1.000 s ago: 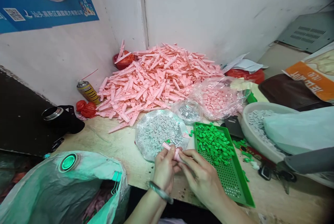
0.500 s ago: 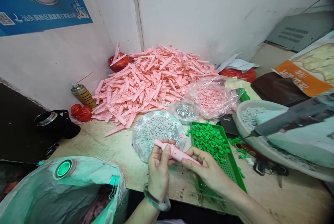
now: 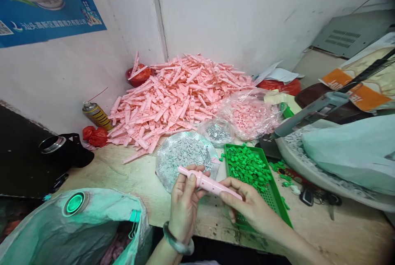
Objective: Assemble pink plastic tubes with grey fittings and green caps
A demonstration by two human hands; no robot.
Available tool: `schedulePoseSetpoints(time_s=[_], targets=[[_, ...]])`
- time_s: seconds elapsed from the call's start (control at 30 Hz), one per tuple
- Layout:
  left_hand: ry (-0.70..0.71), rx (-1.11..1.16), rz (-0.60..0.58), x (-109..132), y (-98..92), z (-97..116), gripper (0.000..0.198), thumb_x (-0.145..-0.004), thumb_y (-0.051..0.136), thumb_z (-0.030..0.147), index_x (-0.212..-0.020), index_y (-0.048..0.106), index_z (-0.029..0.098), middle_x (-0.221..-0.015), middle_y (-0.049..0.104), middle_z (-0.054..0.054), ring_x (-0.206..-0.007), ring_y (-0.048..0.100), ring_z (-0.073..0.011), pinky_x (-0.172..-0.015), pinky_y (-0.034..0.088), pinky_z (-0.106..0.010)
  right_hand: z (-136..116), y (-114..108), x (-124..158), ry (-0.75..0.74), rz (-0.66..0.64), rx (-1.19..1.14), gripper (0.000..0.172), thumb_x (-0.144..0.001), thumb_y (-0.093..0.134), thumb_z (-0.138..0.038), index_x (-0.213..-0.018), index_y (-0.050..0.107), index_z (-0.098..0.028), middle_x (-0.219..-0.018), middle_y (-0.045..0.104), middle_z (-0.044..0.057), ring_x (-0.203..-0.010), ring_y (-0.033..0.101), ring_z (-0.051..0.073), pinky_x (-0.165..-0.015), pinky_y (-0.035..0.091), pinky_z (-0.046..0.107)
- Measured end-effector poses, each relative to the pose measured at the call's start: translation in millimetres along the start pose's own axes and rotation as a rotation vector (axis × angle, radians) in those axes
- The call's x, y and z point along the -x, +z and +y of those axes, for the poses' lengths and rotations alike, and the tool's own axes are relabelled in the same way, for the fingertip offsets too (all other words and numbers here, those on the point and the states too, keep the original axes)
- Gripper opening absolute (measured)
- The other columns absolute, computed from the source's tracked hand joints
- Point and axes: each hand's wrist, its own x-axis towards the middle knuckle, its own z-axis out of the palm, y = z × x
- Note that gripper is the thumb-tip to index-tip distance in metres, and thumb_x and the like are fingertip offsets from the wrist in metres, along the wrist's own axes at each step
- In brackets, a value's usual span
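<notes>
My left hand [image 3: 184, 205] and my right hand [image 3: 251, 209] together hold one long pink plastic piece [image 3: 207, 182] over the table's front edge. The left fingers close round its thick end, and the right fingers pinch its tapered end. Just behind the hands lies a clear bag of small grey parts [image 3: 182, 154]. A green perforated tray [image 3: 276, 205] with many small green caps [image 3: 248, 166] sits under and right of my right hand. A big heap of the same pink pieces [image 3: 179, 94] rises against the wall.
Clear bags of pink parts [image 3: 253, 115] and metal bits [image 3: 219, 131] lie behind the tray. A white basin of grey parts [image 3: 308, 172] stands right, with a grey tool [image 3: 311, 112] over it. A spray can [image 3: 96, 113], black cup [image 3: 58, 149] and open sack [image 3: 77, 224] are left.
The pink piece has been drawn out between my hands and now lies longer and flatter. The grey tool at the right has swung up and leftward over the basin.
</notes>
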Motion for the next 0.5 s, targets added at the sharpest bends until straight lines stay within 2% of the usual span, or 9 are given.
schedulePoseSetpoints(time_s=[0.13,0.23,0.37,0.5], targets=[[-0.043,0.031,-0.174,5,-5.1,9,0.034,-0.077,0.076,0.032,-0.107,0.067,0.021,-0.123,0.067,-0.011,-0.123,0.056,-0.03,-0.096,0.049,-0.039,-6,6,10,-0.213,0.159,0.313,0.024,-0.09,0.057,-0.042,-0.09,0.062,-0.019,-0.074,0.06,0.0,-0.062,0.054,0.013,-0.057,0.046,0.022],[-0.079,0.035,-0.25,6,-11.0,17,0.032,-0.076,0.077,0.027,-0.107,0.069,0.022,-0.122,0.068,-0.01,-0.124,0.055,-0.0299,-0.099,0.047,-0.039,-6,9,16,-0.387,0.23,0.494,0.014,-0.091,0.057,-0.032,-0.096,0.063,-0.02,-0.08,0.065,0.002,-0.067,0.059,0.015,-0.063,0.049,0.024],[-0.106,0.02,-0.257,4,-17.8,22,0.027,-0.074,0.078,0.026,-0.1,0.071,0.021,-0.115,0.07,-0.009,-0.116,0.061,-0.0302,-0.099,0.048,-0.042,-6,14,18,-0.575,0.3,0.579,0.013,-0.09,0.058,-0.026,-0.1,0.064,-0.019,-0.08,0.067,0.005,-0.066,0.062,0.016,-0.061,0.051,0.023],[-0.106,0.021,-0.22,1,-22.9,19,0.028,-0.074,0.079,0.027,-0.099,0.07,0.019,-0.111,0.071,-0.009,-0.113,0.063,-0.0303,-0.093,0.052,-0.039,-8,20,16,-0.561,0.305,0.56,0.01,-0.09,0.057,-0.025,-0.09,0.064,-0.018,-0.071,0.065,0.002,-0.058,0.059,0.014,-0.055,0.047,0.022]])
